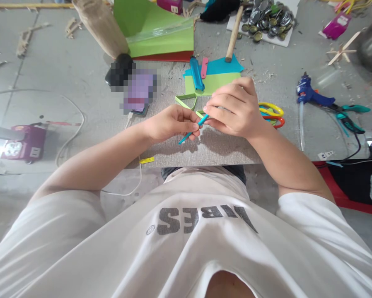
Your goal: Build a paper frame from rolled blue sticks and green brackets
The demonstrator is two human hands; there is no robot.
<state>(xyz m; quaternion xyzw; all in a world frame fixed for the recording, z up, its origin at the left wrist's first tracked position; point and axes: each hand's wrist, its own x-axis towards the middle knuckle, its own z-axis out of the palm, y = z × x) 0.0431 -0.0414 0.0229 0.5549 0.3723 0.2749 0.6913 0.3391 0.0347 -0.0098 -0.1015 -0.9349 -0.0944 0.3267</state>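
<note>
A narrow blue strip (186, 138) slants between my two hands above the table's front edge. The thumb and fingers of my left hand (181, 124) pinch it near its middle. My right hand (234, 108) has its fingertips closed on the strip's upper right end. Just behind my hands lie folded light green strips (186, 99), partly hidden by the fingers. Beyond them are a light green paper sheet (217, 82) and a blue sheet (229, 65), with a blue cutter (196, 74) and a pink piece (204, 67) on them.
Scissors (276, 109) lie beside my right wrist, a blue glue gun (313, 93) and pliers (349, 118) farther right. A phone (141, 91) and a bottle (100, 25) are at the left. Bottle caps (266, 18) and a wooden stick (235, 35) sit at the back.
</note>
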